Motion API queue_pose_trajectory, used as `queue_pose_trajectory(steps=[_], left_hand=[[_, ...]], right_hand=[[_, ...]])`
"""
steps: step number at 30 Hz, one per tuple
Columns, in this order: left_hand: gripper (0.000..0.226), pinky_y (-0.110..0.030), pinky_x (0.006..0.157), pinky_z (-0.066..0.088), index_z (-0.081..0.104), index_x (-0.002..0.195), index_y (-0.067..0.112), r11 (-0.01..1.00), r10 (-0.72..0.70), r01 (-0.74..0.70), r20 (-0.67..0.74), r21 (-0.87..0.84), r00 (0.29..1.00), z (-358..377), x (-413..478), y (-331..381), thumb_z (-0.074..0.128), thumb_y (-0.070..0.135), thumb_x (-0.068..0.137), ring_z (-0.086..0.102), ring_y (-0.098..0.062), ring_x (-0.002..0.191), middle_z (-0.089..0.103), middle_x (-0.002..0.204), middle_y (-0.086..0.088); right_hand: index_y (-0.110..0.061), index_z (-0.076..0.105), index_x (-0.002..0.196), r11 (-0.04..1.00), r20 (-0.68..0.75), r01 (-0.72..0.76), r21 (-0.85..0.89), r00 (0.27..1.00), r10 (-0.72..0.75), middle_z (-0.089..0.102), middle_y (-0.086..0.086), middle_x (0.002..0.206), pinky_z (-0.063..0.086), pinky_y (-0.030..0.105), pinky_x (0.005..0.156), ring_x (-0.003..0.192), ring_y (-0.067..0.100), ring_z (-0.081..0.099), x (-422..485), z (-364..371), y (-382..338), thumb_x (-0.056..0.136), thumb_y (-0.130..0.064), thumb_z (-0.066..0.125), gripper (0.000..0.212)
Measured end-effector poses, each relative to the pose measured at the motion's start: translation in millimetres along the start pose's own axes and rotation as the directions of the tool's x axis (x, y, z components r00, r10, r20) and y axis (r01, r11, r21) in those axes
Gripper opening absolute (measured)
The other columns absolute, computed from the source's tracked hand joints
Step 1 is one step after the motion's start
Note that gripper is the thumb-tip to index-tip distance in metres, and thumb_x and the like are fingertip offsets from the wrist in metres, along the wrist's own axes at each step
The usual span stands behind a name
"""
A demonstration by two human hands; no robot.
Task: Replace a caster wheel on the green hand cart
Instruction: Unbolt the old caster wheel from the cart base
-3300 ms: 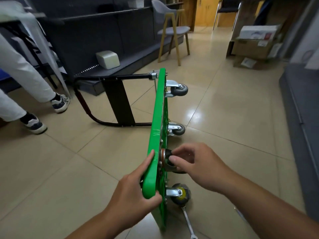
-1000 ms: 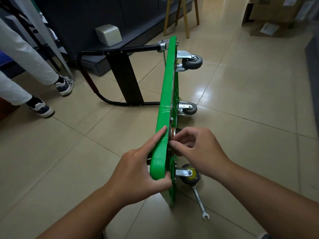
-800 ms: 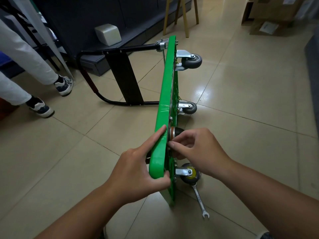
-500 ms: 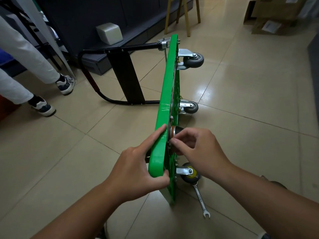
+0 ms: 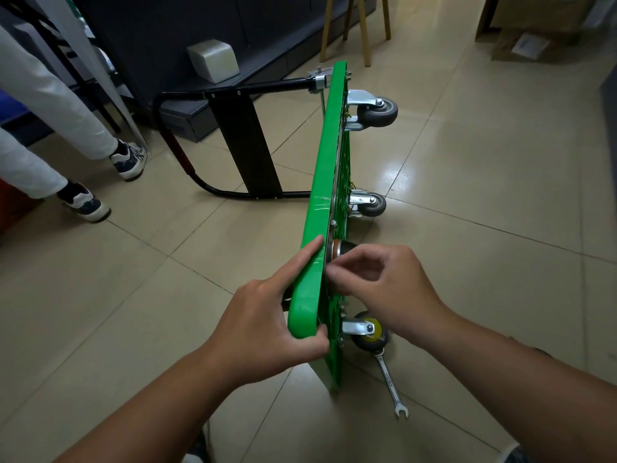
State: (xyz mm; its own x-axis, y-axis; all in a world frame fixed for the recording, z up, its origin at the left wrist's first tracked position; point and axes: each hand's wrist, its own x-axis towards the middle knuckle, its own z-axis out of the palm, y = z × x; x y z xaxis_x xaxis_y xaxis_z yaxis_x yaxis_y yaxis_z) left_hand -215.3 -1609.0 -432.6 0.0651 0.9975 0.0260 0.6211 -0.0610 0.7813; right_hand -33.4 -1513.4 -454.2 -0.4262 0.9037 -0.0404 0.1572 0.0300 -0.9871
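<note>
The green hand cart (image 5: pixel 329 168) stands on its long side edge on the tiled floor, its black folding handle (image 5: pixel 240 142) sticking out to the left. My left hand (image 5: pixel 267 325) grips the deck's near upper corner, forefinger stretched along the rim. A black caster wheel (image 5: pixel 345 248) with an orange-and-metal top sits against the deck's underside. My right hand (image 5: pixel 390 289) curls over it, thumb and fingers pinching at its mounting plate. Two grey casters (image 5: pixel 377 111) (image 5: pixel 370 203) sit farther along, and a yellow-hubbed caster (image 5: pixel 369 332) rests on the floor below my right hand.
A silver spanner (image 5: pixel 389 382) lies on the tiles just past the yellow-hubbed caster. Someone in white trousers and sneakers (image 5: pixel 128 158) stands at the left. A dark shelf unit with a pale box (image 5: pixel 213 60) is behind; wooden chair legs (image 5: pixel 354 28) and cardboard boxes (image 5: pixel 527 28) stand farther back.
My view has dropped closer to the cart since the oldest frame. My right fingers have shifted from the wheel body towards its plate at the deck. My left hand keeps its grip.
</note>
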Motion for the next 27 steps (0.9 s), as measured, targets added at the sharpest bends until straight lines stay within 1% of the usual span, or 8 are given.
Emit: queue_pose_trajectory(steps=[2, 4, 6, 10, 14, 16, 21, 27], left_hand=[[0.106, -0.039, 0.07, 0.065, 0.021, 0.158, 0.06, 1.0, 0.0, 0.0, 0.003, -0.003, 1.0, -0.3, -0.2, -0.1, 0.079, 0.032, 0.073, 0.075, -0.024, 0.084, 0.074, 0.105, 0.007], [0.107, -0.037, 0.071, 0.065, 0.022, 0.158, 0.059, 1.0, -0.001, 0.001, -0.001, 0.001, 1.0, -0.5, -0.3, -0.1, 0.08, 0.03, 0.073, 0.075, -0.022, 0.084, 0.074, 0.105, 0.008], [0.107, -0.034, 0.072, 0.065, 0.022, 0.158, 0.058, 1.0, 0.0, 0.0, -0.003, 0.005, 1.0, -0.6, -0.3, -0.3, 0.08, 0.029, 0.073, 0.075, -0.02, 0.084, 0.073, 0.105, 0.009], [0.107, -0.035, 0.069, 0.065, 0.021, 0.158, 0.059, 1.0, -0.003, 0.003, 0.001, 0.011, 1.0, -1.1, -0.3, -0.5, 0.079, 0.03, 0.073, 0.075, -0.02, 0.082, 0.073, 0.103, 0.009], [0.108, -0.034, 0.07, 0.065, 0.02, 0.159, 0.058, 1.0, -0.001, 0.001, 0.006, 0.002, 1.0, -0.9, -0.5, -0.6, 0.08, 0.03, 0.074, 0.075, -0.019, 0.082, 0.073, 0.105, 0.009], [0.108, -0.033, 0.071, 0.065, 0.02, 0.158, 0.058, 1.0, 0.001, -0.001, 0.008, 0.003, 1.0, -1.1, -0.9, -0.8, 0.08, 0.03, 0.074, 0.075, -0.02, 0.083, 0.073, 0.105, 0.009], [0.107, -0.034, 0.069, 0.065, 0.021, 0.158, 0.059, 1.0, -0.004, 0.004, 0.003, 0.001, 1.0, 0.0, -0.2, -0.8, 0.08, 0.03, 0.073, 0.075, -0.021, 0.08, 0.073, 0.103, 0.01], [0.107, -0.033, 0.073, 0.065, 0.02, 0.159, 0.058, 1.0, -0.001, 0.002, 0.013, -0.014, 1.0, 0.1, 0.3, -1.9, 0.08, 0.033, 0.074, 0.076, -0.019, 0.09, 0.072, 0.112, 0.008]], right_hand=[[-0.013, 0.079, 0.089, 0.998, -0.028, -0.026, 0.054, 0.999, 0.028, 0.078, 0.003, 0.083, 0.063, 0.042, 0.08, 0.08, 0.019, 0.076, 0.8, -0.2, -0.5, 0.086, -0.018, 0.079, 0.006], [-0.013, 0.078, 0.087, 0.997, -0.041, -0.048, 0.064, 0.998, 0.051, 0.078, 0.004, 0.082, 0.063, 0.043, 0.08, 0.079, 0.02, 0.076, 1.8, 0.9, -1.4, 0.084, -0.012, 0.081, 0.004], [-0.014, 0.078, 0.086, 0.998, -0.057, -0.046, 0.041, 0.997, 0.048, 0.078, 0.003, 0.081, 0.063, 0.042, 0.08, 0.078, 0.019, 0.076, 1.7, 3.6, -1.3, 0.081, -0.009, 0.082, 0.008], [-0.018, 0.077, 0.085, 0.999, -0.087, -0.052, -0.003, 0.995, 0.051, 0.078, -0.001, 0.079, 0.063, 0.041, 0.077, 0.076, 0.015, 0.076, 0.6, 6.8, 1.1, 0.081, -0.015, 0.084, 0.008], [-0.016, 0.078, 0.083, 0.992, -0.065, -0.112, -0.058, 0.992, 0.108, 0.077, 0.001, 0.073, 0.064, 0.043, 0.075, 0.069, 0.017, 0.076, 1.1, 3.9, -0.1, 0.084, -0.024, 0.082, 0.009], [-0.013, 0.078, 0.086, 0.991, -0.026, -0.129, -0.038, 0.991, 0.128, 0.077, 0.004, 0.074, 0.063, 0.043, 0.076, 0.07, 0.018, 0.076, 1.4, 1.4, -2.1, 0.084, -0.021, 0.082, 0.01], [-0.016, 0.075, 0.088, 0.992, -0.013, -0.043, -0.121, 0.999, 0.041, 0.077, -0.001, 0.08, 0.063, 0.037, 0.077, 0.074, 0.012, 0.075, 0.5, 1.2, -3.3, 0.076, -0.011, 0.087, 0.018], [-0.008, 0.076, 0.085, 0.996, -0.028, -0.071, 0.06, 0.997, 0.073, 0.077, 0.009, 0.079, 0.063, 0.047, 0.078, 0.074, 0.024, 0.076, 1.0, -0.2, -3.9, 0.084, -0.014, 0.08, 0.008]])
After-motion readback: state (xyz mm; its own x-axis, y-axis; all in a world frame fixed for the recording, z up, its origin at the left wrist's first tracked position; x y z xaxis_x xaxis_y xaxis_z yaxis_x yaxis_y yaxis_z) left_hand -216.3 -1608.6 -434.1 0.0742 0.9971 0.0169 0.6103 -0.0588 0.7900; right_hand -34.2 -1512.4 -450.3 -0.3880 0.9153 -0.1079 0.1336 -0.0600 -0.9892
